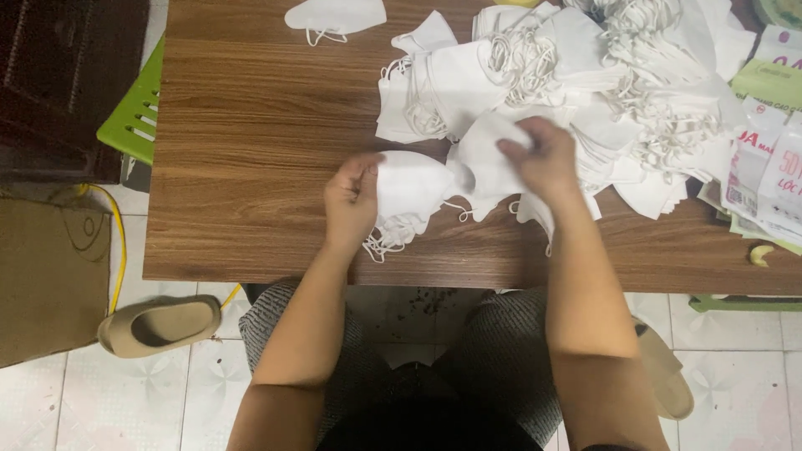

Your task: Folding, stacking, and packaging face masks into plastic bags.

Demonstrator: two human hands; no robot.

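Two bare hands work at the near edge of a wooden table (251,150). Left hand (351,200) pinches a small stack of white face masks (411,194) at its left end, fingers closed on it, ear loops hanging below. Right hand (545,159) pinches the top edge of a single white mask (489,163), just beside the stack. A large mask pile (618,92) lies behind. Printed packets (764,167) lie at the right edge.

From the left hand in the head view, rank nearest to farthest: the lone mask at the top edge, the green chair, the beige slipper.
From the left hand:
1. Lone white mask, table's far edge.
2. Beige slipper and green chair, both off the table's left side, too close to call.
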